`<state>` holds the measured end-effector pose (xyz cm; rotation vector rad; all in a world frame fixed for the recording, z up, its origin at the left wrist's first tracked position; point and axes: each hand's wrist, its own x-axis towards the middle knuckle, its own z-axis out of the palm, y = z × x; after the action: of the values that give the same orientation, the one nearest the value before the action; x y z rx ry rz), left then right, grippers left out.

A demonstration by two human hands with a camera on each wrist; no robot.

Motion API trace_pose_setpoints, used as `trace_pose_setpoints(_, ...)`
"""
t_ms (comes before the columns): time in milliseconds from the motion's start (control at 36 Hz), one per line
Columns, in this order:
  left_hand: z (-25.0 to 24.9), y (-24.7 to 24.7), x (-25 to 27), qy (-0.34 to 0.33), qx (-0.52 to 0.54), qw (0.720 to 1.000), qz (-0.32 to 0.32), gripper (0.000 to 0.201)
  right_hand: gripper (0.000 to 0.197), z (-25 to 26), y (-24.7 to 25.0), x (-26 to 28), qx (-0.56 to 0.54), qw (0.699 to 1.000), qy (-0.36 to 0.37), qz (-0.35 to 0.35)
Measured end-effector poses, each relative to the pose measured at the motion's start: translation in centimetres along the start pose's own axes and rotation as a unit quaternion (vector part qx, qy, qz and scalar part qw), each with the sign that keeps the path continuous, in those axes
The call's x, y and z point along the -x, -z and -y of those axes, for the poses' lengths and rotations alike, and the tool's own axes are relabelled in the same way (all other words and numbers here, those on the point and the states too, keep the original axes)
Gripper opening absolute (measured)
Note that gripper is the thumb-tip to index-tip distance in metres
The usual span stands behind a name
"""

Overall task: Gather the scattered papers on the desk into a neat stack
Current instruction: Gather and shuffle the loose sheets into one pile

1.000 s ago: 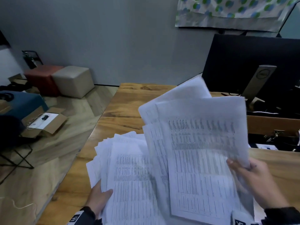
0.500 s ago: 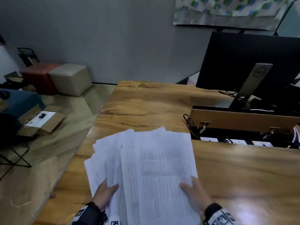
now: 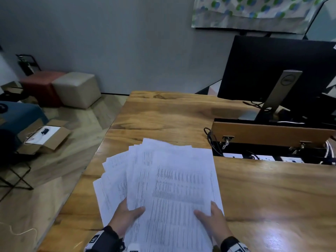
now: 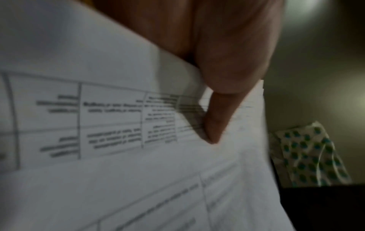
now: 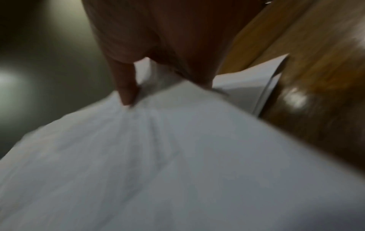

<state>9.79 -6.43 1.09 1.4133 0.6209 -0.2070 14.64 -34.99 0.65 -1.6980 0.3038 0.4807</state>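
Observation:
A fanned pile of printed white papers [image 3: 174,180] lies on the wooden desk [image 3: 163,113], its sheets spread out to the left. My left hand [image 3: 125,217] grips the pile's near left edge, thumb on top and fingers underneath. My right hand [image 3: 214,219] grips the near right edge the same way. In the left wrist view my thumb [image 4: 215,123] presses on a sheet printed with a table [image 4: 110,115]. In the right wrist view my thumb [image 5: 126,90] presses into the papers [image 5: 177,156] above the desk [image 5: 316,78].
A black monitor [image 3: 276,70] on a grey stand sits at the back right. In front of it an open wooden cable flap [image 3: 269,132] shows sockets and wires. The desk's left edge drops to the floor, where a cardboard box [image 3: 45,139] and two cube stools [image 3: 76,88] stand.
The sheets my right hand held up a second ago now lie on the pile. Both hands have closed in on the pile's near edge and the fan has narrowed.

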Motion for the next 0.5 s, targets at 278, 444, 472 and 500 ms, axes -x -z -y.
trace_pose_setpoints(278,-1.3,-3.1,0.8,0.029,0.006,0.999,0.035,0.05,0.057,1.2,2.1,0.0,-0.089,0.983,-0.066,0.144)
trace_pose_setpoints(444,-0.6,-3.3,-0.9,0.046,-0.301,0.933,-0.19,0.042,0.057,2.0,3.8,0.3,-0.113,0.987,-0.053,0.105)
trace_pose_setpoints(472,-0.1,-2.9,-1.3,0.071,-0.361,0.901,-0.229,0.05,0.056,2.0,4.3,0.3,-0.125,0.986,-0.053,0.098)
trace_pose_setpoints(500,0.3,-2.6,-1.4,0.103,-0.402,0.875,-0.252,0.064,0.05,2.1,4.8,0.5,-0.133,0.986,-0.053,0.089)
